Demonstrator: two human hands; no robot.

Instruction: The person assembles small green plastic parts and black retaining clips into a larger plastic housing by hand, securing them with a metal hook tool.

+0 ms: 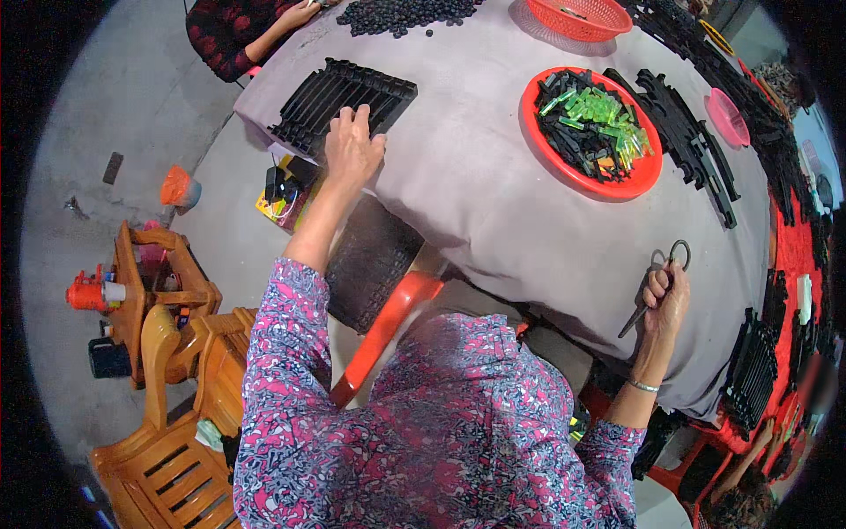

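Observation:
My left hand (354, 148) is at the near edge of a row of long black plastic pieces (377, 91) laid side by side on the cloth-covered table. Its fingers are apart over the pieces, with nothing seen gripped in them. Over the table's right part, my right hand (667, 300) is closed round a pair of dark scissors (680, 251). One handle loop sticks up above the fingers, and the blades point down to the left. Between my hands, farther back, a red basin (531, 132) holds small black pieces and shiny green pieces (599, 110).
Small black pieces (397, 13) lie heaped at the far edge, near another person's arm (278, 35). A red mesh basket (577, 26), a pink basket (728, 119) and long black plastic parts (683, 132) are at the right. Wooden chairs (189, 432) stand on the left.

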